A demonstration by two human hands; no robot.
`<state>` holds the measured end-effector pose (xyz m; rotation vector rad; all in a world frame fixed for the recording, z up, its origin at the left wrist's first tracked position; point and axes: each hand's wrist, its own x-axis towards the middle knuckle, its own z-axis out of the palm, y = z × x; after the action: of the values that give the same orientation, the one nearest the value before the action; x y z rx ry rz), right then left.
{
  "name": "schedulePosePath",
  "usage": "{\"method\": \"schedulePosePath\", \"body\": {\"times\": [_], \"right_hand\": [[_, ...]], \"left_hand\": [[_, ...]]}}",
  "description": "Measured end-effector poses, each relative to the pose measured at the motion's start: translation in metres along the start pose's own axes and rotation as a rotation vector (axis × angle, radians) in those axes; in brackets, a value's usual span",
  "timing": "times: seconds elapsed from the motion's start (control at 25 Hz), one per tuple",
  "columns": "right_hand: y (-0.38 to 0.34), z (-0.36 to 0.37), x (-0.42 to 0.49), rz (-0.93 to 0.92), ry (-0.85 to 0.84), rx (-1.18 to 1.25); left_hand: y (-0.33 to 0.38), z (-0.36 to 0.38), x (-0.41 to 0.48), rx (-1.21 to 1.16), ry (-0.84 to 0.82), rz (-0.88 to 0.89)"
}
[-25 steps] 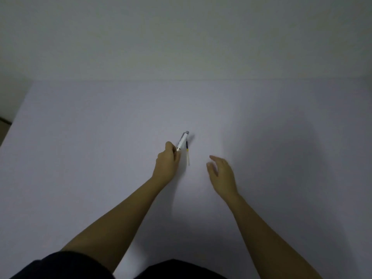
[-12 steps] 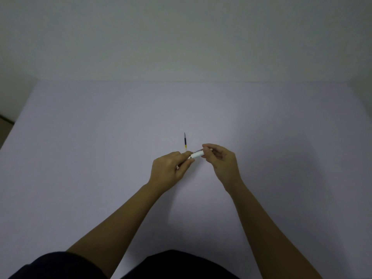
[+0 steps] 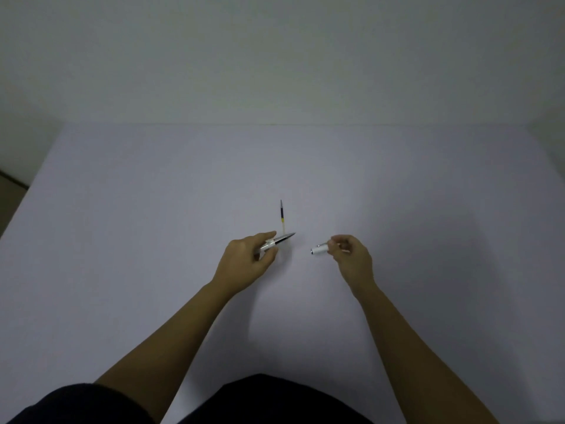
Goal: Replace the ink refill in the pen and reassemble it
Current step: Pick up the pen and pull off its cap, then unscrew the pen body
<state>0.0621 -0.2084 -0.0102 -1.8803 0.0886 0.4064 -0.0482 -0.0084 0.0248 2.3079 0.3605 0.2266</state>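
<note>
Pen in 2 parts, pulled apart and well separated above a pale surface (image 3: 153, 240). Left hand (image 3: 244, 261) curled, fingers (image 3: 270, 237) pinched shut around the barrel (image 3: 279, 240), silver-white at the grip, tapering to a dark pointed end aimed right and slightly away. Right hand (image 3: 351, 258) likewise curled, thumb and fingers (image 3: 336, 240) clamped on the cap (image 3: 319, 249), a short white piece with its free end facing left toward the barrel. Clear gap between barrel tip and cap, no contact. Cannot tell whether a refill sits inside the barrel: too dim and too small to see. Refill (image 3: 282, 217) lying alone on the surface just beyond the left hand, thin, pointing away from the person, dark at the far end, then a yellow band, pale at the near end. Near end of the refill close to the barrel tip; touching or not, cannot tell. Both forearms bare, reaching in from the bottom edge over dark clothing (image 3: 260, 399). Plain pale wall (image 3: 275, 56) behind the far edge of the surface.
</note>
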Motion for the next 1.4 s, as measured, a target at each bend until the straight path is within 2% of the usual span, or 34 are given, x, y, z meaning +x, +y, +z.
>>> {"method": "schedulePosePath", "body": {"times": [0.12,0.4,0.68,0.84,0.92,1.0,1.08,1.16,1.28,1.4], "right_hand": [[0.017,0.004,-0.002,-0.032,-0.007,-0.174],[0.029,0.010,-0.004,-0.132,-0.015,-0.395],[0.027,0.009,-0.006,-0.162,-0.033,-0.439],[-0.005,-0.001,-0.003,-0.313,0.016,-0.423],[-0.038,-0.008,-0.001,-0.376,-0.117,-0.388],[-0.072,-0.011,-0.003,-0.371,-0.371,-0.428],[-0.095,-0.011,-0.006,-0.345,-0.570,-0.592],[-0.108,-0.009,-0.010,-0.354,-0.680,-0.792],[-0.119,-0.009,-0.016,-0.405,-0.769,-0.878],[-0.123,-0.012,-0.018,-0.610,-0.639,-0.842]], "left_hand": [[0.002,0.000,0.000,-0.103,-0.019,-0.040],[0.007,-0.001,0.002,-0.130,-0.019,0.005],[0.008,-0.005,0.001,-0.120,-0.018,0.021],[0.012,-0.012,0.003,-0.074,-0.014,0.029],[0.015,-0.018,0.005,-0.016,-0.020,0.087],[0.020,-0.024,0.006,0.065,-0.032,0.196],[0.025,-0.028,0.007,0.124,-0.040,0.301],[0.031,-0.031,0.008,0.140,-0.042,0.365],[0.036,-0.033,0.009,0.152,-0.072,0.420],[0.041,-0.037,0.008,0.096,-0.077,0.387]]}}
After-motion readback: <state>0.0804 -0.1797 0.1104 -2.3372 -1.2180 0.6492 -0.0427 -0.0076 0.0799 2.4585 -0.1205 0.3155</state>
